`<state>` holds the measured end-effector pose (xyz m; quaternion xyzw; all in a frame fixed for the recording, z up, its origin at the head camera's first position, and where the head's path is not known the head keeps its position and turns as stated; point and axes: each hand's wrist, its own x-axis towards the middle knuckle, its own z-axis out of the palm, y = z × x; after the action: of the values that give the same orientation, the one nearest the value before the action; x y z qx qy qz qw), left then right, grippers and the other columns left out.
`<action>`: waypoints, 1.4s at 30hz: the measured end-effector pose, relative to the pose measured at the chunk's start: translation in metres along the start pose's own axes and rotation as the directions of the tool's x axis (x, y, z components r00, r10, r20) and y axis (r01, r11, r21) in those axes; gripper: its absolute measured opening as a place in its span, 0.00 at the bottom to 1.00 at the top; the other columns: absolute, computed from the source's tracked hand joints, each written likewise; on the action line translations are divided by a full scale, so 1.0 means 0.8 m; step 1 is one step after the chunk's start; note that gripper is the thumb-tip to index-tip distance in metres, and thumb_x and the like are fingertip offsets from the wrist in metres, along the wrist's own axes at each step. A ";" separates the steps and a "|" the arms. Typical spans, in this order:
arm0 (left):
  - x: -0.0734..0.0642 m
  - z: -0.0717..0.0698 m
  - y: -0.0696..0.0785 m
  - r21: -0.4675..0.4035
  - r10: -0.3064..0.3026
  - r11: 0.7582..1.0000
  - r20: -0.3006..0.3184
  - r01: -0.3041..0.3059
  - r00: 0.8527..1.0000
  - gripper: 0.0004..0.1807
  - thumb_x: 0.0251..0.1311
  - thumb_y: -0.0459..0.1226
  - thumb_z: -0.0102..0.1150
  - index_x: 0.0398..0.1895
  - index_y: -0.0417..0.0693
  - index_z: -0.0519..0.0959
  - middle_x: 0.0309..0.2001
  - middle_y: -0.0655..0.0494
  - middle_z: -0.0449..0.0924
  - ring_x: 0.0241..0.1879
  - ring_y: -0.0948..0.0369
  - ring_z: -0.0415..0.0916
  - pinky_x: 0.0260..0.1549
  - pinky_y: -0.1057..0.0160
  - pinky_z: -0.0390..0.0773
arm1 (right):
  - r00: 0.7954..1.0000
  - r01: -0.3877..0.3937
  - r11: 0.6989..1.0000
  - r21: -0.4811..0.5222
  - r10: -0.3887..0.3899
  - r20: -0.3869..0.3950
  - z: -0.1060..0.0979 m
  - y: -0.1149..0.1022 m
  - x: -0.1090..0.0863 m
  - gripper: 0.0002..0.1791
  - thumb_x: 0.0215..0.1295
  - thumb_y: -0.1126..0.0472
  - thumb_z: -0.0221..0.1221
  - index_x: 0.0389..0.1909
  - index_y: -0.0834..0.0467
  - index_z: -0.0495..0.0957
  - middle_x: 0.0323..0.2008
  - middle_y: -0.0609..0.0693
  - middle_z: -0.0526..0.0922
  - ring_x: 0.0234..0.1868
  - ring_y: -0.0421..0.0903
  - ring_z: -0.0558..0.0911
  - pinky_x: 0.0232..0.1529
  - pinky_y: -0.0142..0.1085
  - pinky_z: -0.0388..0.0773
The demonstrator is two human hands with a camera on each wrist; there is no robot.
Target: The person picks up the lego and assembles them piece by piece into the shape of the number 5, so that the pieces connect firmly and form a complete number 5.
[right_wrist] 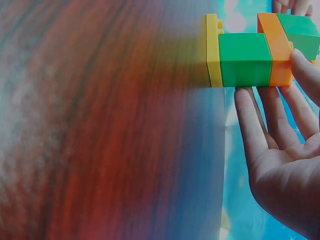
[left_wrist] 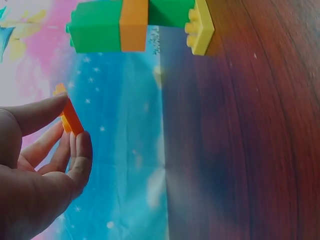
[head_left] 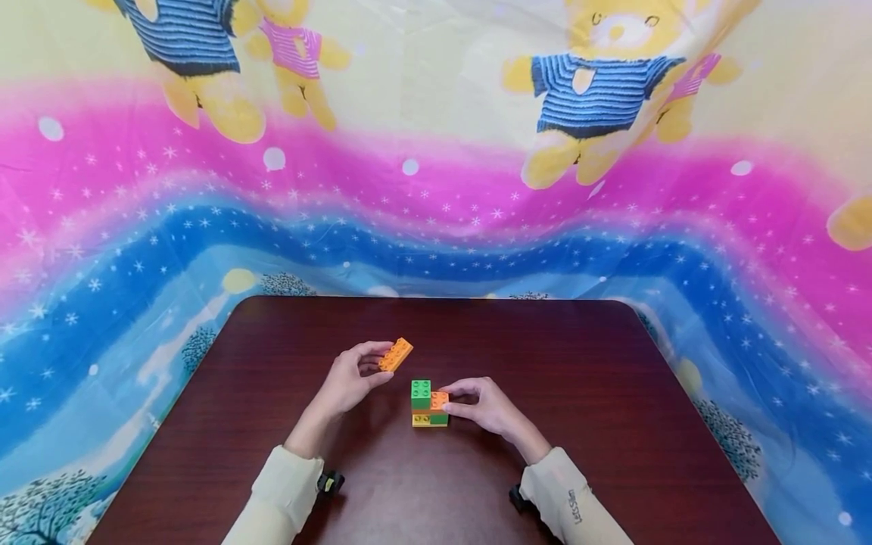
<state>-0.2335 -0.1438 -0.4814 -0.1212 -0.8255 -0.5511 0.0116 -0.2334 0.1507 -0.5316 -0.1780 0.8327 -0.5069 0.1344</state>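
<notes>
My left hand [head_left: 349, 380] pinches a thin orange building brick [head_left: 395, 355], studded on one face, between thumb and fingers. It is held tilted in the air, left of and beyond a small stack of building bricks. The stack stands on the table: a thin yellow brick [right_wrist: 214, 50] at the bottom, a green brick [right_wrist: 245, 60] on its right part, a thin orange brick [right_wrist: 277, 55] across that, and another green brick [head_left: 420, 393] on top at the left. My right hand [head_left: 487, 406] grips the stack's right end, thumb at the orange layer, fingers along the far side.
The dark reddish-brown wooden table [head_left: 559, 348] lies under both hands. A cloth [head_left: 436, 182] printed with bears and snowflakes hangs behind and beside it. Black wrist straps [head_left: 331, 482] sit at the cream sleeves [head_left: 282, 488].
</notes>
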 end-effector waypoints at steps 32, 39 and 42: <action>-0.019 0.024 0.027 0.005 0.137 0.990 0.187 -0.140 0.973 0.28 0.60 0.31 0.73 0.65 0.50 0.80 0.59 0.54 0.82 0.54 0.56 0.82 0.58 0.52 0.81 | 1.000 0.000 1.000 0.029 0.000 0.021 -0.002 0.002 0.000 0.19 0.65 0.51 0.71 0.55 0.49 0.87 0.51 0.49 0.88 0.49 0.45 0.86 0.50 0.36 0.85; -0.017 0.025 0.024 0.001 0.156 0.987 0.220 -0.160 0.963 0.28 0.62 0.31 0.71 0.66 0.48 0.79 0.62 0.53 0.82 0.56 0.54 0.81 0.59 0.49 0.80 | 1.000 0.007 1.000 0.004 -0.007 0.010 -0.002 0.002 0.001 0.18 0.65 0.51 0.71 0.54 0.48 0.87 0.51 0.48 0.88 0.51 0.45 0.85 0.52 0.39 0.84; -0.017 0.025 0.025 0.002 0.154 0.987 0.225 -0.158 0.962 0.28 0.62 0.31 0.71 0.66 0.49 0.79 0.62 0.53 0.82 0.56 0.54 0.81 0.59 0.49 0.80 | 1.000 0.010 1.000 -0.005 -0.010 0.015 -0.003 0.001 0.001 0.19 0.65 0.49 0.71 0.55 0.48 0.87 0.52 0.47 0.88 0.52 0.45 0.85 0.53 0.39 0.84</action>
<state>-0.2142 -0.1208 -0.4734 -0.2472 -0.8150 -0.5228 -0.0369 -0.2349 0.1525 -0.5316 -0.1862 0.8320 -0.5041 0.1378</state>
